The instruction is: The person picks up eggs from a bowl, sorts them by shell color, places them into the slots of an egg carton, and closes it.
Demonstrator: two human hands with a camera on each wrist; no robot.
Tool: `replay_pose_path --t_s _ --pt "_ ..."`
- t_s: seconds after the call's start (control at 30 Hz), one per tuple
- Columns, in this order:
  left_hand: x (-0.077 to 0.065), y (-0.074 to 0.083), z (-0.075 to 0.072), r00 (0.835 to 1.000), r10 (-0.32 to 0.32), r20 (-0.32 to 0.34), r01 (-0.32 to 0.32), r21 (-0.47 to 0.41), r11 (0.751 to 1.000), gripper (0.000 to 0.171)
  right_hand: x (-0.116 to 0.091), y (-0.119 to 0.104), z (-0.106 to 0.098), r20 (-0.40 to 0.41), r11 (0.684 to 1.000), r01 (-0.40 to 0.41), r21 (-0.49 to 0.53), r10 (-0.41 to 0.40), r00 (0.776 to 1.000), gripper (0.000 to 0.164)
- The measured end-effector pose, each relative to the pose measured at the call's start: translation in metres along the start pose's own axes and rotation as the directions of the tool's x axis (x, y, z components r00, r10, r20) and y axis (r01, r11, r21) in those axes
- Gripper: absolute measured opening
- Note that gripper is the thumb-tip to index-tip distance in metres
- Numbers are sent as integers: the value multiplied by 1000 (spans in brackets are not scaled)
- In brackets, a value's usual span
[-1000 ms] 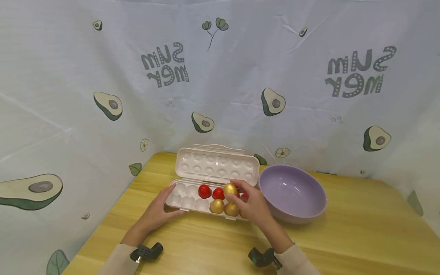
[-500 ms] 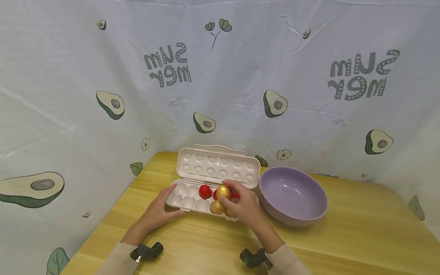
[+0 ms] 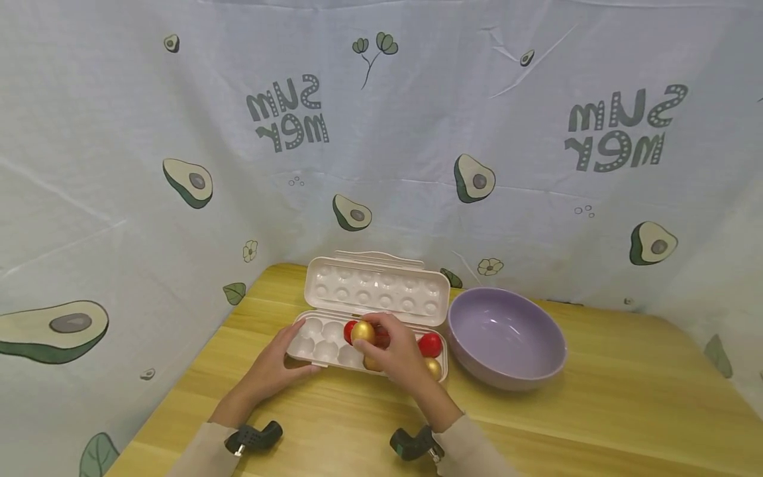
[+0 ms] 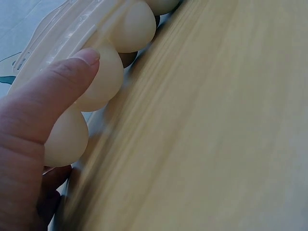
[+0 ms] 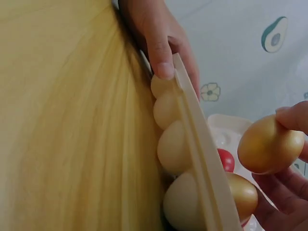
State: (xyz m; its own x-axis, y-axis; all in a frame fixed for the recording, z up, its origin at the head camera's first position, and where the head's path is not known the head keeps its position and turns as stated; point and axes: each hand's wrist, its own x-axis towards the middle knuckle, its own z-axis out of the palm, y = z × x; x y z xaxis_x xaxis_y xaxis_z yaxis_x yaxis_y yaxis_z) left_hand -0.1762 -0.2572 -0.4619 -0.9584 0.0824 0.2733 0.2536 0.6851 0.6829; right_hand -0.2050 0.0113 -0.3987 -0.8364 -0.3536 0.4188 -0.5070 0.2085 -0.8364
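Observation:
A white plastic egg carton (image 3: 326, 349) lies with its lid raised at the back. My left hand (image 3: 275, 363) grips its left end; in the left wrist view the thumb (image 4: 67, 79) presses along the cupped side. My right hand (image 3: 396, 350) pinches a gold egg (image 3: 363, 332) between thumb and fingers, held above the front row. Behind that egg, a red egg (image 3: 350, 330) is partly covered. Another red egg (image 3: 430, 344) and a gold egg (image 3: 433, 368) sit in the right end. Several cups at the left hold nothing. The right hand hides the middle cups.
A purple bowl (image 3: 507, 338) stands just right of the carton, with nothing visible inside. The wooden table (image 3: 626, 397) extends to the right and front. A printed white curtain (image 3: 405, 146) hangs close behind.
My right hand has moved left along the carton with the gold egg, uncovering the red and gold eggs at the right end. My left hand stays on the carton.

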Motion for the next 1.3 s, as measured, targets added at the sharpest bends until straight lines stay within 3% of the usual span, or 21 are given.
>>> replay_pose_path --t_s 0.33,0.5,0.83,1.3 --pt "0 3 0 1000 0 2 0 11 1000 98 -6 4 4 22 995 42 -90 -40 999 38" --pt "0 5 0 1000 3 6 -3 20 1000 98 -8 5 7 16 983 97 -155 -96 995 38" --pt "-1 4 -1 1000 8 8 -8 25 1000 98 -12 7 14 81 946 179 -269 -163 983 39" --pt "-1 5 -2 1000 7 9 -7 46 999 97 -14 4 19 76 940 140 -311 -122 990 37"
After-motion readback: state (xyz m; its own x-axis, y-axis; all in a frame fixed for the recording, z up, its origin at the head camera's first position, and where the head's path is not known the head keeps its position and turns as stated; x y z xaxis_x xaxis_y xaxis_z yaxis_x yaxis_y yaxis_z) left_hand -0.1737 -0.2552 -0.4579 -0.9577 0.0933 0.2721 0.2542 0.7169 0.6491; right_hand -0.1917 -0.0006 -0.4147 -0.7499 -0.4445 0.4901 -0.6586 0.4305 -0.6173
